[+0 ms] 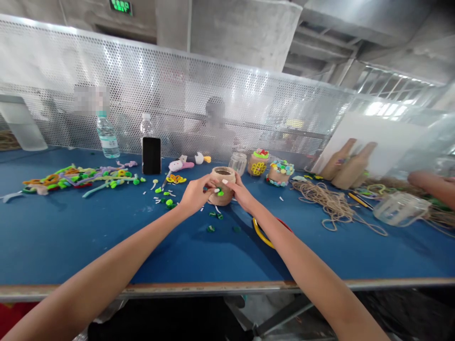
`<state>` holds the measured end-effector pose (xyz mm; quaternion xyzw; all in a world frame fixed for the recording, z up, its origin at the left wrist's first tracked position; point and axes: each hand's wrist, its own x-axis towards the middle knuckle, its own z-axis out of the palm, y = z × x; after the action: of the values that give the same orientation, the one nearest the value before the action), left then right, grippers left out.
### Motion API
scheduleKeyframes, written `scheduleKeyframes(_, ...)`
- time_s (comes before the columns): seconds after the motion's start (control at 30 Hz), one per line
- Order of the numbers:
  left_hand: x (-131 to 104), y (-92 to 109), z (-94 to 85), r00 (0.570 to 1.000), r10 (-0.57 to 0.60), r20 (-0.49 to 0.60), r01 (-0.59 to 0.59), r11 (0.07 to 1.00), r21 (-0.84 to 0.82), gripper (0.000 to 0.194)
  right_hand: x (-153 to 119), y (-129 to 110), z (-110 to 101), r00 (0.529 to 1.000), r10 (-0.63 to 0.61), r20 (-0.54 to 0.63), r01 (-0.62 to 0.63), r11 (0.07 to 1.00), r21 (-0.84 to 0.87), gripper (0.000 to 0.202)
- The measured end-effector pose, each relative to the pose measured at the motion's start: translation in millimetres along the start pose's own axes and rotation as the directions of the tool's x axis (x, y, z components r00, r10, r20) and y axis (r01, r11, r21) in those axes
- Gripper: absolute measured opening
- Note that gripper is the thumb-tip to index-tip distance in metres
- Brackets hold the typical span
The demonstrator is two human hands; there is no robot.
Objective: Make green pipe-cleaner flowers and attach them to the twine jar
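A twine-wrapped jar (224, 198) stands upright on the blue table between my hands, its mouth open at the top. My right hand (243, 192) is closed around its right side, with the thumb on the front near the rim. My left hand (197, 193) is at the jar's left front, fingers pinched together at a small bright green fuzzy piece (221, 193) against the twine. Whether that piece is stuck to the jar I cannot tell. Small dark green fuzzy pieces (211, 228) and brighter green ones (169, 202) lie in front and to the left, among white paper scraps.
Colourful pipe-cleaner shapes (71, 180) are piled at left. A phone (151, 156) stands before a water bottle. Behind are a clear jar (238, 163) and decorated jars (280, 173). Loose twine (329, 201), a clear jar lying sideways (401, 208) and another person's arm (432, 187) are at right.
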<state>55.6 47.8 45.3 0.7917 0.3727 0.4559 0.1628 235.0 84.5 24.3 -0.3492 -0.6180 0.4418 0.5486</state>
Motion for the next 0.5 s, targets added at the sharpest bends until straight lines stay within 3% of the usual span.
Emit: scheduleKeyframes(0.5,-5.1,9.9,8.4,0.997,-0.017,-0.082,0.028,0.989,0.145,0.018,-4.6,-5.1,2.5,1.000,-0.002,-0.003,0.002,1.000,-0.011,0.039)
